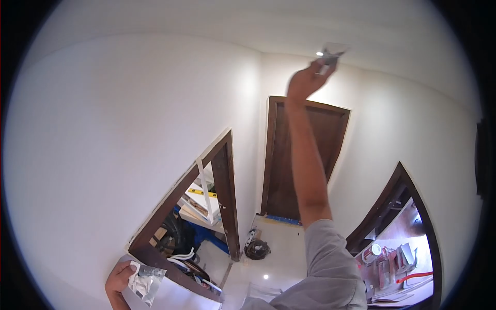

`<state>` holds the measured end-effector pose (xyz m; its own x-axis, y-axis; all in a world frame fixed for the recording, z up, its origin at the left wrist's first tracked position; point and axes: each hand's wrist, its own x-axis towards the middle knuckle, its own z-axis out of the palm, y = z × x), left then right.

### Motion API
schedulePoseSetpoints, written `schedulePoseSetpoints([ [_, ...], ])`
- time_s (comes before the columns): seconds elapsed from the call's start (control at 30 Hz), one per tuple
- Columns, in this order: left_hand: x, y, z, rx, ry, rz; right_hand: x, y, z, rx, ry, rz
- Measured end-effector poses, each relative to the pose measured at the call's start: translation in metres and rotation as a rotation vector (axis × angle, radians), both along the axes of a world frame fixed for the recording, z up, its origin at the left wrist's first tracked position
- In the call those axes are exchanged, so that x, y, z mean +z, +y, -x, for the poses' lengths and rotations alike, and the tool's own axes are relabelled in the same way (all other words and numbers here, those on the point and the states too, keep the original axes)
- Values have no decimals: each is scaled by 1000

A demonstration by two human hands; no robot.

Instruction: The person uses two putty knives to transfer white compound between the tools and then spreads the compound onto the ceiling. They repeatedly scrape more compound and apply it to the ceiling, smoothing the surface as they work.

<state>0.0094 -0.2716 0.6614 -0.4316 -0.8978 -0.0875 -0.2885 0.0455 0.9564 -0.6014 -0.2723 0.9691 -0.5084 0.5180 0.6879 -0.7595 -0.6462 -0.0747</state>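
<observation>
My right hand [310, 80] is raised high, near the ceiling [206, 23], with its fingers closed on a flat greyish scraper-like tool [331, 56] that is blurred by motion. A small round ceiling light [319, 53] shines right beside the tool. Low at the left, my left hand [120, 276] grips a crumpled silvery plastic bag [146, 283], close to the white wall [103, 170].
Ahead is a closed dark brown door [279, 155]. An open doorway [222, 175] at the left shows a yellow level [202, 193], cables and boards. A coil of dark cable [257, 249] lies on the floor. The right doorway [436, 258] shows a cluttered surface.
</observation>
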Motion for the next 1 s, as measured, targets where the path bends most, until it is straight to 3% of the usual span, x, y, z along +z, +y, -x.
schedulePoseSetpoints([
  [0.03,-13,-10,-8,-20,6,-17,9,23,11,-177,-5,27],
  [0.07,-9,-7,-5,29,-16,-7,17,51,6,-105,-22,27],
  [0.13,1,6,3,126,-59,6,36,73,47,-286,-37,68],
  [0.27,10,7,5,16,-34,11,61,110,72,-494,-55,59],
  [0.33,7,3,0,29,-135,48,65,105,74,-577,-41,47],
  [0.43,-12,-11,-10,-60,-71,37,69,82,69,-679,-17,11],
  [0.5,-1,-4,-4,-97,-37,33,67,38,63,-689,-7,-18],
  [0.53,4,-3,-1,-116,-20,32,70,1,64,-824,-51,45],
  [0.57,3,-5,-3,-126,-17,24,73,-33,48,-610,61,112],
  [0.6,1,-7,-5,-139,-17,13,75,-72,33,-569,-40,59],
  [0.7,1,-5,-1,-132,8,-8,65,-168,-41,-304,-2,-112],
  [0.73,3,-4,1,-119,20,-9,64,-182,-78,-19,48,-117],
  [0.8,2,-6,0,-126,-5,7,64,-201,-149,361,74,-82],
  [0.87,-4,-7,-4,-75,-10,18,64,-218,-200,539,44,-122],
  [0.93,-17,-6,-7,33,11,22,54,-180,-230,893,69,-238],
  [1.0,-9,-5,-5,-62,62,-22,35,-164,-237,1165,68,-276],
])
